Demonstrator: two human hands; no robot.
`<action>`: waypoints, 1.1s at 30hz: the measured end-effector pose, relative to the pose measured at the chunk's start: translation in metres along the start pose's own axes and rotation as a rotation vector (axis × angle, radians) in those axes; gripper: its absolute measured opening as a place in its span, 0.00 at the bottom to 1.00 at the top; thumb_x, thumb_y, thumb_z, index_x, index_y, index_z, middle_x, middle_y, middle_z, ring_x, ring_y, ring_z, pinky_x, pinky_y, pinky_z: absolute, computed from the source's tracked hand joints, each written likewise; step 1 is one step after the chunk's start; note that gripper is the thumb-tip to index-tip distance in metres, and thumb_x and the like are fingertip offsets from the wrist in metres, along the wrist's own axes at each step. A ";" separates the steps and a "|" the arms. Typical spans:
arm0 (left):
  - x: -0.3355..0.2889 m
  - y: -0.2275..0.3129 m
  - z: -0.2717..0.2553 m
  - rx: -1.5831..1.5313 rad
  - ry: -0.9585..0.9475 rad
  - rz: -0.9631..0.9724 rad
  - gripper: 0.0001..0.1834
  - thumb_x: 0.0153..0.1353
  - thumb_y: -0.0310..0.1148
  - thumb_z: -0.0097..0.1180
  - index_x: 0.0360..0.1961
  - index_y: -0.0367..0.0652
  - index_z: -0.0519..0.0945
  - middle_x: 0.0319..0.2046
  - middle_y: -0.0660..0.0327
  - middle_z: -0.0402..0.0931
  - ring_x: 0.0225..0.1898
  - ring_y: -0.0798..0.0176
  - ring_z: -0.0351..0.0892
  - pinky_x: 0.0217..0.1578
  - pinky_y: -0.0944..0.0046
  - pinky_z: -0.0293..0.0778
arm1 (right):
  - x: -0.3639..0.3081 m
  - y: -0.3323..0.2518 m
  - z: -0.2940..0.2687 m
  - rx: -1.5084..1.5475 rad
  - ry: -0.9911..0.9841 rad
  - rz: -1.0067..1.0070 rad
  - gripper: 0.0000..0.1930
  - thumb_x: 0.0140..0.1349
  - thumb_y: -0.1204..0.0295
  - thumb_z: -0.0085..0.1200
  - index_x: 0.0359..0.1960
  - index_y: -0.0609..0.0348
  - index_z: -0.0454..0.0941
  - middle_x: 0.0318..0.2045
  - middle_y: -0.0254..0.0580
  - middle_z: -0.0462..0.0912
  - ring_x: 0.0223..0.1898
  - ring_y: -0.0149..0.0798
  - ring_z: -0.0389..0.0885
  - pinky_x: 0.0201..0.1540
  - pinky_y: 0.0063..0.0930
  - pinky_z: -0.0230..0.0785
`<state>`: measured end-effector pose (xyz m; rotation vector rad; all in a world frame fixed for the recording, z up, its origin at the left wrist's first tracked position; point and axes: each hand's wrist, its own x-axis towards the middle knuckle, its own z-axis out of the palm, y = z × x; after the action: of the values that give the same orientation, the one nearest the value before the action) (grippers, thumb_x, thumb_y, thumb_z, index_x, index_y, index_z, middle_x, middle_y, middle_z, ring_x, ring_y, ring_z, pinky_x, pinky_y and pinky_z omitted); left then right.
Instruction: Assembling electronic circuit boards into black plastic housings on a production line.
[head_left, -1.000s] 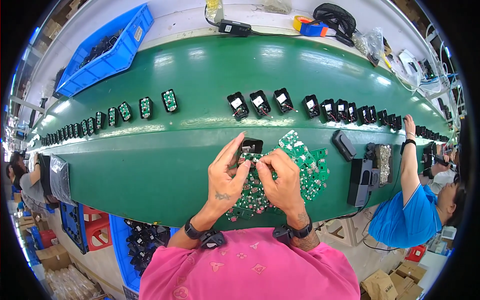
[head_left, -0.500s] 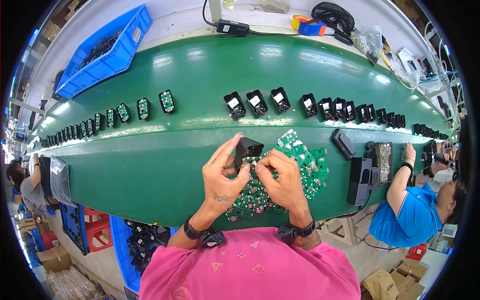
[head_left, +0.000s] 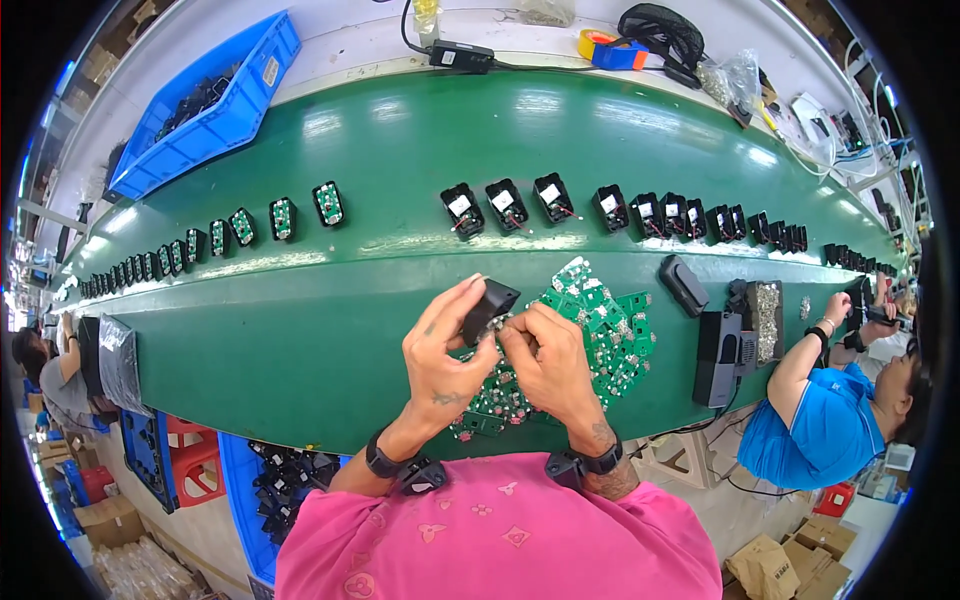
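My left hand (head_left: 438,358) is closed around a black plastic housing (head_left: 488,306), which it holds tilted above the green worktable. The fingertips of my right hand (head_left: 552,362) are pinched at the housing's near end, close to my left thumb. What they grip is small and mostly hidden by the fingers. Under and beside my hands lies a loose pile of green circuit boards (head_left: 622,345), spreading to the right.
Housings with green boards (head_left: 327,204) stand in a row at left; open black housings with white labels (head_left: 507,204) line the right. A blue bin (head_left: 222,112) sits far left. Nearer right are a black case (head_left: 684,286), a grey-black device (head_left: 717,360) and a co-worker (head_left: 822,425).
The black housing has tipped over more in my left hand, and my right fingers have shifted slightly left. At right, the co-worker's hand has moved away from the tray of small parts.
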<state>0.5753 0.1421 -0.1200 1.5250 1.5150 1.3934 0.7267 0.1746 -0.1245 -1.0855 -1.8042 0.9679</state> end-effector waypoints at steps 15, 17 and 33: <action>0.010 0.001 -0.010 -0.340 -0.252 -0.346 0.37 0.54 0.13 0.57 0.67 0.40 0.67 0.58 0.51 0.72 0.47 0.62 0.83 0.43 0.67 0.83 | 0.000 0.020 0.005 0.720 0.145 0.405 0.07 0.65 0.77 0.61 0.40 0.69 0.77 0.28 0.37 0.83 0.23 0.23 0.77 0.23 0.17 0.69; 0.010 0.001 -0.008 -0.287 -0.231 -0.372 0.37 0.53 0.12 0.57 0.67 0.40 0.67 0.58 0.50 0.72 0.45 0.62 0.85 0.40 0.67 0.84 | -0.003 0.019 0.005 0.757 0.140 0.355 0.06 0.65 0.77 0.61 0.38 0.69 0.78 0.29 0.37 0.83 0.23 0.23 0.77 0.23 0.18 0.68; 0.007 -0.004 0.009 0.065 -0.036 0.002 0.31 0.52 0.10 0.55 0.58 0.44 0.79 0.56 0.53 0.77 0.27 0.75 0.77 0.24 0.74 0.72 | 0.004 0.027 -0.015 0.401 -0.224 0.228 0.16 0.71 0.67 0.55 0.25 0.64 0.76 0.16 0.27 0.70 0.20 0.22 0.64 0.21 0.24 0.57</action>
<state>0.5807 0.1520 -0.1247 1.5834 1.5511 1.3223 0.7476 0.1909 -0.1419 -0.9681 -1.5800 1.5654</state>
